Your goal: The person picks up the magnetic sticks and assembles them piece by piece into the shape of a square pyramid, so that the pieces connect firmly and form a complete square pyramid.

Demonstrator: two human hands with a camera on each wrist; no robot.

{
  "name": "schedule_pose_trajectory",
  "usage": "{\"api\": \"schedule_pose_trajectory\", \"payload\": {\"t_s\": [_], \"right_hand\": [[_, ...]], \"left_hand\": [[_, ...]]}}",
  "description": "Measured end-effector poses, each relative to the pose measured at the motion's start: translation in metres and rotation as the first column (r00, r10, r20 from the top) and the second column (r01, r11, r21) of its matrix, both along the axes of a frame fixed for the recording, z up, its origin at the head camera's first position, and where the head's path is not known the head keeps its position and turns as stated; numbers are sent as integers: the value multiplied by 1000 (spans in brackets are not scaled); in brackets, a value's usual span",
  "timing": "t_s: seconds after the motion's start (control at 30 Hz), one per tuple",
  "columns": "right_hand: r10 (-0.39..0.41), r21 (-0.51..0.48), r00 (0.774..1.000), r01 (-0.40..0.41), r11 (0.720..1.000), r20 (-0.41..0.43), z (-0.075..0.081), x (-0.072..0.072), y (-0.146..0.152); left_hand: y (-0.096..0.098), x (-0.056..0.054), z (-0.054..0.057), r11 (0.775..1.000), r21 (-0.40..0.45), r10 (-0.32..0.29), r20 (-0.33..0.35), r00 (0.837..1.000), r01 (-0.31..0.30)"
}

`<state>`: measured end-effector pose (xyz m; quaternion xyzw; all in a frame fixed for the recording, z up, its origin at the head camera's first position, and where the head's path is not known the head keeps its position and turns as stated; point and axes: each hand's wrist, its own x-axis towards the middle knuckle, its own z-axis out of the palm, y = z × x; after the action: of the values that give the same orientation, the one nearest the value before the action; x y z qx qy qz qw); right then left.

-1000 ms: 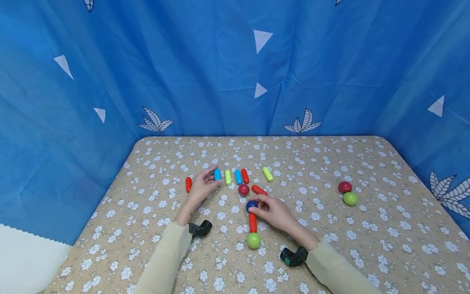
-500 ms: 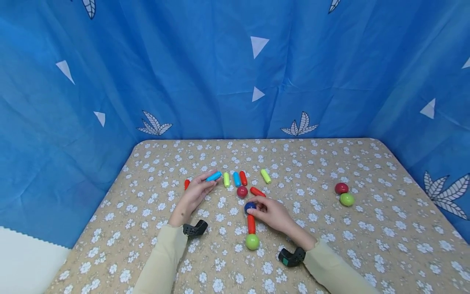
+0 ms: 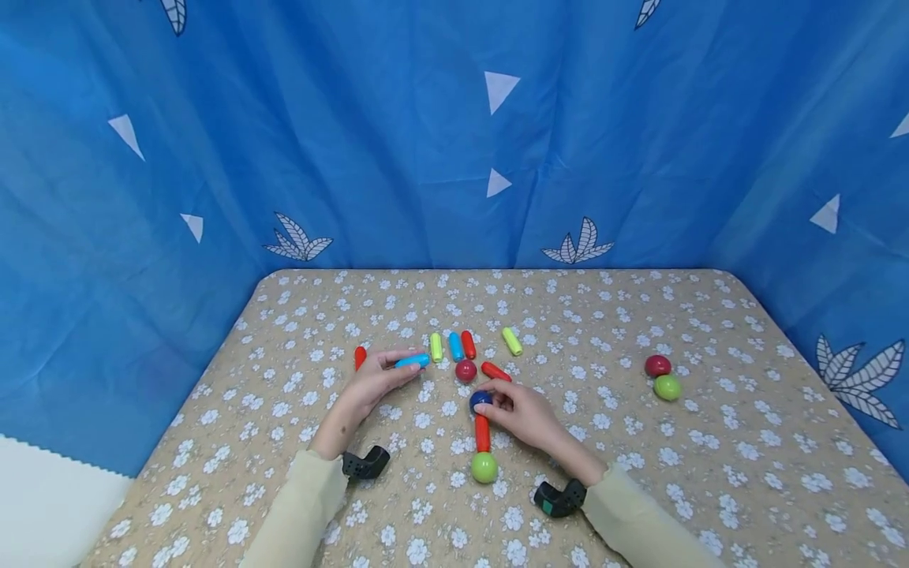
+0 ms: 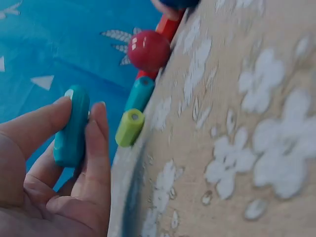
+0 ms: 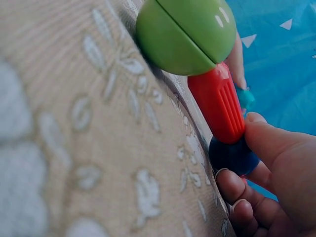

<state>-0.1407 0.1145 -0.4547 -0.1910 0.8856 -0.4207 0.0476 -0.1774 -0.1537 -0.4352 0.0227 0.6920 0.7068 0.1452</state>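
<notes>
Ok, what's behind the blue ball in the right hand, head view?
Beyond the blue ball, a dark red ball lies slightly left and a loose red rod slightly right. The blue ball and right hand hide whatever is directly underneath.

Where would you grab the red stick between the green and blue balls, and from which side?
Probably at the middle of the red stick, pinched across its grooved sides, coming from the left. It is slimmer there than the green ball at its near end, while the right hand holds the blue ball at the far end, reaching in from the right.
</notes>
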Motion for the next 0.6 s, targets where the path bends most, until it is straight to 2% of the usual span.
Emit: {"api": "schedule_pose_trajectory", "payload": {"t_s": [0.13,0.27,0.43,0.6], "right_hand": [[-2,2,1000,2,1000,-1,0,0,1],[4,15,1000,-4,1000,-3,1,0,2],[0,19,1000,0,1000,8,3,0,1],[13,23,1000,-14,1000,23,4,-2,1]], "left_hand": [[5,8,4,990,-137,-49,-60,997,41],[13,14,4,981,-169,-115,-100,988,97],[20,20,-2,961,-235,-181,-125,975,149],[26,23,-5,939,-316,-192,-156,969,135]]}}
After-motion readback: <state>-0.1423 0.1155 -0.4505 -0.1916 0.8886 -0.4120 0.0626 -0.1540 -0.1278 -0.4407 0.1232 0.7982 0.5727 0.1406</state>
